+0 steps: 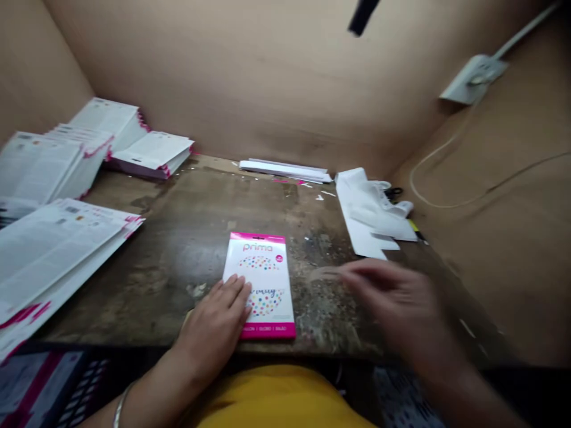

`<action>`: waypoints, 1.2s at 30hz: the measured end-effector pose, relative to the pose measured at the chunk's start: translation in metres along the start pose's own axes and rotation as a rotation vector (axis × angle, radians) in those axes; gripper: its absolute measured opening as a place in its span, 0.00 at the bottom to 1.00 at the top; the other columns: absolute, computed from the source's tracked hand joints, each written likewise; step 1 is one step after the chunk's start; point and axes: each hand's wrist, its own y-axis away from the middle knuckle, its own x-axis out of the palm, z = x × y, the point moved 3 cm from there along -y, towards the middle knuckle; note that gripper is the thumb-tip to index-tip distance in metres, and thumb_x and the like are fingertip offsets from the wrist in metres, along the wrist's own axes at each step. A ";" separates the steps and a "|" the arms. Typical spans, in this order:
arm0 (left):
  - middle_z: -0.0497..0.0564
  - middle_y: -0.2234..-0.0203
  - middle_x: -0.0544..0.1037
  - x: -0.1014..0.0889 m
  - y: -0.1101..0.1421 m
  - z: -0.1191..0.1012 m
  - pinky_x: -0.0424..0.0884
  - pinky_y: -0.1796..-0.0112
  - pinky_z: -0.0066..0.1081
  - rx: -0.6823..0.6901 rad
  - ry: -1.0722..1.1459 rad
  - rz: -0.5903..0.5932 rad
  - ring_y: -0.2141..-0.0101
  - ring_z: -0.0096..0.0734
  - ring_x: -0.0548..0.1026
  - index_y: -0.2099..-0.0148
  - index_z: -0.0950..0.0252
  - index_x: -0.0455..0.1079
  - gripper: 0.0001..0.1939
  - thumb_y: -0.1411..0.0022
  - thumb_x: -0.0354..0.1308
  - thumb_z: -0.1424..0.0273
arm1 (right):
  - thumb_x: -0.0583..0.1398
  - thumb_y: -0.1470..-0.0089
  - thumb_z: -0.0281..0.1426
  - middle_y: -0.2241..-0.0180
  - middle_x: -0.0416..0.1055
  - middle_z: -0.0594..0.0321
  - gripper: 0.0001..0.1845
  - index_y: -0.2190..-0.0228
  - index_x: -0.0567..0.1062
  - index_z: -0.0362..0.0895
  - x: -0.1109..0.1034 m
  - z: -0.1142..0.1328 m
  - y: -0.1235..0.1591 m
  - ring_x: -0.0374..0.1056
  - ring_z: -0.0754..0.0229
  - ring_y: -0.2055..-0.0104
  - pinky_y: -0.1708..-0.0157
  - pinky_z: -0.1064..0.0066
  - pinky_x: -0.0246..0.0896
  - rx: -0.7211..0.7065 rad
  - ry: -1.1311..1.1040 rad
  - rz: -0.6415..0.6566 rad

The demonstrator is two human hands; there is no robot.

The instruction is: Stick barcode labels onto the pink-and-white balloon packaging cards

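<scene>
A white and pink balloon packet (270,279) marked "prima", with coloured dots, lies face up near the table's front edge. My left hand (223,312) rests flat over its lower left part, fingers stretched out. To the right of the packet, my right hand (392,297) is in the air, blurred by motion. Its thumb and fingers pinch a thin, pale, see-through strip (323,273), which points left toward the packet; the blur hides what kind of strip it is.
Stacks of printed packets (57,255) fill the left side, with more packets (151,148) behind. Folded white strips (285,169) lie along the back wall. Crumpled white paper (368,208) partly covers black-handled scissors (393,192) at right. A socket box (475,77) with a cable hangs on the wall.
</scene>
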 end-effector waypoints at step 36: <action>0.62 0.45 0.68 -0.002 -0.004 -0.003 0.68 0.49 0.46 0.038 0.058 0.073 0.46 0.47 0.67 0.42 0.73 0.61 0.21 0.34 0.44 0.70 | 0.61 0.53 0.35 0.78 0.73 0.64 0.07 0.77 0.75 0.45 0.131 0.027 -0.037 0.65 0.62 0.75 0.75 0.74 0.52 -0.015 0.227 0.402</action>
